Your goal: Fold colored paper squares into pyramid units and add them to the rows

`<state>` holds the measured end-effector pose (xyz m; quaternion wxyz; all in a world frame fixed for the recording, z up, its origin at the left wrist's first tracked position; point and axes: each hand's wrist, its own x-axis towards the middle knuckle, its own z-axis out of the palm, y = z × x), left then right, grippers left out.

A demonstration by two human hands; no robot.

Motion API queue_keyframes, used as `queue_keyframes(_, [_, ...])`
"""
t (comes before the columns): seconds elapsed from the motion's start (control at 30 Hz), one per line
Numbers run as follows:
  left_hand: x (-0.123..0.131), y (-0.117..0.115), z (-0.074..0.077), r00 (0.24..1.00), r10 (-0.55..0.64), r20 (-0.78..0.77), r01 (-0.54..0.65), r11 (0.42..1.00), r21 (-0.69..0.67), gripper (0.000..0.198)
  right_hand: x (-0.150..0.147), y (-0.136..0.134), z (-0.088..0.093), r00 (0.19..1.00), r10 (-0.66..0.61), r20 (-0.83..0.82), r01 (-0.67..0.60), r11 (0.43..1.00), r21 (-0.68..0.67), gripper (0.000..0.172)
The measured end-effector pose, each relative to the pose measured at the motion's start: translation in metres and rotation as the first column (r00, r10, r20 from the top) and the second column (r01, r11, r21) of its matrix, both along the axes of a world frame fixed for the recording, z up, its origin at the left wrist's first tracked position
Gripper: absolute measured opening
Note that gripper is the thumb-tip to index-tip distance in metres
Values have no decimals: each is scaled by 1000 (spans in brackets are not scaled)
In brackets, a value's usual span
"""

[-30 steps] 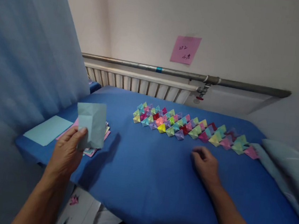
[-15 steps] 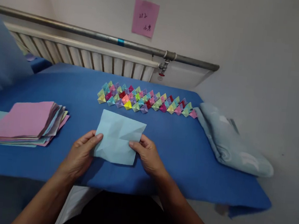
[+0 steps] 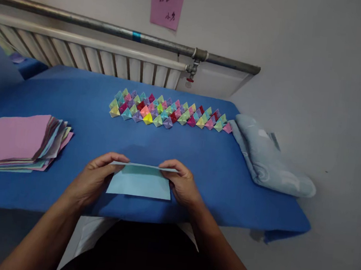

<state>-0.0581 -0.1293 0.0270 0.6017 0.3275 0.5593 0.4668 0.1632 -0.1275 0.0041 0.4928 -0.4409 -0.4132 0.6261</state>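
Sheet of pale-blue rectangular paper (image 3: 139,184) was pinched near its far edge's ends by left hand (image 3: 93,178) and right hand (image 3: 185,186), seemingly to keep it level.

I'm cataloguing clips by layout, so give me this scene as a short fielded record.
Held: light blue paper
Grip: left hand at its upper left, right hand at its upper right
Beyond the hands: multicoloured folded paper pieces, in rows
Left: loose paper stack, pink on top
Right: folded grey-blue cloth
Surface: blue covering
Wall: pink note, handwritten
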Motion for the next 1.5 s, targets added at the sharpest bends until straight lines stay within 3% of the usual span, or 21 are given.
queue_keyframes(0.17, [2, 0, 8, 990, -16, 139, 32, 993, -115, 28, 14, -4, 5, 980, 140, -143, -149, 988, -47, 21])
queue_keyframes(0.27, [3, 0, 7, 970, -40, 239, 66, 993, -102, 42, 21, -6, 4, 960, 198, -197, -203, 979, -6, 28])
queue_keyframes(0.37, [10, 1, 3, 969, -47, 244, 62, 996, -56, 52, 25, -5, 1, 969, 202, -145, -197, 979, 45, 27])
queue_keyframes(0.47, [19, 4, -2, 989, -73, 129, 76, 997, -16, 42, 29, -2, 2, 997, 68, 40, -72, 990, 121, 16])
queue_keyframes(0.6, [27, 12, -7, 966, -119, -231, 145, 985, 98, 34, 32, 3, 4, 958, -110, 264, 70, 985, 156, 17])
queue_keyframes(0.67, [28, 18, -9, 892, -163, -422, 223, 970, 97, 35, 32, 5, 0, 929, -130, 348, 99, 990, 105, 14])
queue_keyframes(0.7, [29, 22, -11, 835, -188, -516, 264, 961, 77, 35, 32, 6, -3, 898, -130, 420, 103, 991, 88, 25])
queue_keyframes(0.77, [29, 27, -16, 680, -209, -703, 329, 943, 38, 26, 32, 6, -9, 794, -109, 598, 76, 994, 79, 50])
queue_keyframes(0.83, [31, 28, -23, 480, -111, -870, 364, 928, 83, 17, 32, 4, -14, 676, -63, 734, 9, 997, 78, 66])
queue_keyframes(0.9, [36, 22, -30, 318, 113, -941, 415, 876, 245, 24, 31, 2, -15, 610, -36, 791, -53, 995, 86, 65])
queue_keyframes(0.93, [41, 17, -33, 278, 224, -934, 471, 816, 336, 25, 31, 1, -15, 597, -32, 802, -72, 993, 93, 60])
queue_keyframes(1.0, [52, 5, -37, 293, 336, -895, 617, 648, 446, 23, 28, -2, -14, 592, -27, 805, -94, 990, 102, 42])
queue_keyframes(1.07, [63, -6, -40, 316, 293, -903, 740, 519, 427, 21, 24, -5, -11, 615, -17, 788, -95, 991, 95, 24])
queue_keyframes(1.17, [70, -13, -44, 279, 245, -928, 796, 482, 366, 14, 22, -13, -5, 694, 44, 719, -106, 994, 41, 9])
queue_keyframes(1.27, [68, -12, -47, 286, 272, -919, 807, 448, 384, 16, 30, -22, 1, 728, 80, 681, -117, 993, 8, 15])
queue_keyframes(1.37, [64, -12, -49, 318, 307, -897, 805, 412, 427, 15, 44, -26, 1, 616, -73, 785, -128, 973, 191, 19])
queue_keyframes(1.43, [63, -12, -49, 324, 308, -895, 804, 409, 432, 14, 51, -25, -4, 514, -176, 840, -247, 907, 341, 26])
queue_keyframes(1.5, [63, -13, -49, 321, 310, -895, 806, 407, 430, 13, 54, -22, -10, 448, -213, 868, -377, 836, 399, 34])
